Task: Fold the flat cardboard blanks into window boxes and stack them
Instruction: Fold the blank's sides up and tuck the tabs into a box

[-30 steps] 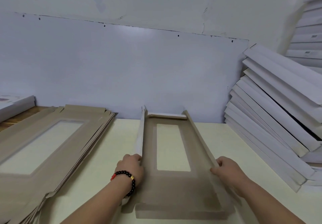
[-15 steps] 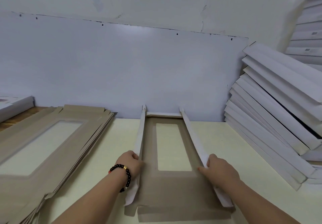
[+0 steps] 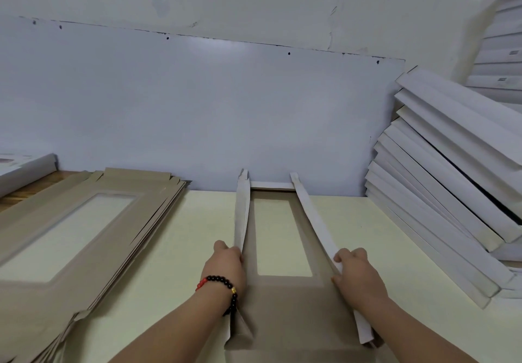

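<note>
Both side flaps now stand steeper than a moment ago, the right one folded in. Left fingers (image 3: 237, 251) curl round the left flap (image 3: 242, 216), right fingers (image 3: 343, 258) pinch the right flap (image 3: 313, 221), probably creasing the walls square. Between them the blank (image 3: 296, 306) lies flat on the desk (image 3: 197, 235), flat blanks (image 3: 70, 249) piled left, finished boxes (image 3: 437, 207) leaning right.
</note>
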### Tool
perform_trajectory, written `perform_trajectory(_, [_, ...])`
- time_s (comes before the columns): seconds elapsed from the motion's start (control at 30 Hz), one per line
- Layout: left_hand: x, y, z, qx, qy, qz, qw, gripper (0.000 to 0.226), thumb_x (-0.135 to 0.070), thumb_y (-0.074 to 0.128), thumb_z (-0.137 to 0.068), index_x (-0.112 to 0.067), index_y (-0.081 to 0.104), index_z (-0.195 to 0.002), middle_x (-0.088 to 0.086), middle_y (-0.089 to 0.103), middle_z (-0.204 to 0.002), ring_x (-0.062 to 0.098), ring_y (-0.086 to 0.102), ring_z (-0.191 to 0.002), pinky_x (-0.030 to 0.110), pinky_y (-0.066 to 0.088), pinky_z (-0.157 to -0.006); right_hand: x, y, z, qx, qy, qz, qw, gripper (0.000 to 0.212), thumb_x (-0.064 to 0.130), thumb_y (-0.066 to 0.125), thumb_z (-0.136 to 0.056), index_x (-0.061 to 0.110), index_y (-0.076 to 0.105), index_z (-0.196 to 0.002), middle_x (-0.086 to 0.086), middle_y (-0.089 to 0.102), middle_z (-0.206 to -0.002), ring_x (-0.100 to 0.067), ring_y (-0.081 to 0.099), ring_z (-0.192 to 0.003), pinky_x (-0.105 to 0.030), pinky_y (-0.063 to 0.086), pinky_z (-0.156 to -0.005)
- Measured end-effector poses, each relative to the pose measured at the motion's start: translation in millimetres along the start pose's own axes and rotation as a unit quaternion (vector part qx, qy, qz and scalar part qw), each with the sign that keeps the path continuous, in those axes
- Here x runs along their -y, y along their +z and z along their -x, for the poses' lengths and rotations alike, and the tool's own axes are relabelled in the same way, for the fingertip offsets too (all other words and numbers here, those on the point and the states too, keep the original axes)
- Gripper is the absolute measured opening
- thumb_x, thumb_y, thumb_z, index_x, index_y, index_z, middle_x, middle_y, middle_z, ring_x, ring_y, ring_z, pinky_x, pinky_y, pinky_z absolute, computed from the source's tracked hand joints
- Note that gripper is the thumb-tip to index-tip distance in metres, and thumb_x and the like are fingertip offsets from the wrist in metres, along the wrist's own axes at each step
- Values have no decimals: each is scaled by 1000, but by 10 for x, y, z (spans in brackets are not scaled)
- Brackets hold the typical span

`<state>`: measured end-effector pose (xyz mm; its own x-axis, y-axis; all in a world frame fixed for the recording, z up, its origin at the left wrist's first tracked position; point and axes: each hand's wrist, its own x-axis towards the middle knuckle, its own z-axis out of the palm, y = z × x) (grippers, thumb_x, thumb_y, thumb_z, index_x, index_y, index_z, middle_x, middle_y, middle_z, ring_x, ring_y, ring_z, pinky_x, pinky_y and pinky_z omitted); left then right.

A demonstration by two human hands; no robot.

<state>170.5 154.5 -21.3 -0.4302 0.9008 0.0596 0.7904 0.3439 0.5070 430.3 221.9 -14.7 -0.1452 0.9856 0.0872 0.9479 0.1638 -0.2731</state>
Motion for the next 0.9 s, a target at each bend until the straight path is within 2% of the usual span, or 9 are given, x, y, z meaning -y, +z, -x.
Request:
perform_trajectory(0.13, [-34,-35,-22,22,-8,-31,999,25,-5,43,-86,-15,62,-98,-1,36,-101,12,48,-65,25,46,-68,36,-3,-21,4,1,-18,1000,20,11,49,-86,22,49,-103,1,30,-101,-17,52,-66,-28,46,-62])
perform_trajectory(0.27, [-9,-131,-53,89,0,-65,994,30,-11,43,-84,-18,67,-100,0,59,-105,19,61,-90,24,51,-77,-67,-70,-92,33,3,-59,998,17,14,60,-81,26,59,-93,4,51,-101,-15,56,-80,-24,40,-65])
perform_trajectory(0.33, [51,-131,-59,98,15,-59,993,23,-13,42,-86,-16,65,-90,1,62,-96,18,59,-87,23,48,-72,-105,-116,-125,35,-24,-80,996,13,13,64,-80,26,63,-83,12,58,-88,-10,55,-83,-19,39,-66])
perform_trajectory(0.43, [164,-117,-36,62,70,-23,995,24,-20,35,-97,-20,59,-96,0,55,-97,16,55,-85,23,42,-71,-121,-113,-118,60,-97,-33,993,35,12,56,-88,24,50,-56,7,47,-59,-9,41,-59,-17,31,-54])
perform_trajectory(0.47, [205,-110,-18,47,88,0,995,24,-22,33,-99,-22,56,-101,0,53,-100,15,54,-85,22,40,-70,-132,-99,-103,63,-121,-4,991,35,14,53,-92,19,54,-58,3,48,-60,-12,39,-59,-20,30,-54])
perform_trajectory(0.57, [318,-126,63,24,142,22,989,20,-19,35,-96,-32,48,-91,-8,45,-99,12,54,-81,18,38,-65,-219,-111,-52,62,-164,40,984,30,27,43,-100,18,71,-96,-4,62,-88,-15,56,-79,-23,42,-70])
perform_trajectory(0.73, [438,-230,136,100,279,-55,953,41,0,47,-77,-36,59,-94,-18,31,-128,14,54,-84,8,36,-63,-375,-239,58,110,-194,36,974,37,24,34,-103,28,56,-132,6,57,-112,-6,53,-102,-14,37,-82])
perform_trajectory(0.8, [469,-271,159,111,341,-96,929,40,-4,45,-82,-34,61,-103,-14,31,-140,9,49,-101,2,30,-76,-433,-289,97,142,-194,15,970,42,16,35,-100,28,53,-135,9,54,-125,-3,49,-112,-9,33,-88])
perform_trajectory(0.9, [510,-338,202,132,384,-122,906,47,-5,41,-80,-34,61,-112,-14,38,-142,13,43,-119,14,36,-95,-498,-350,195,159,-239,9,958,54,1,39,-92,31,54,-134,11,45,-142,-1,44,-125,-5,28,-100])
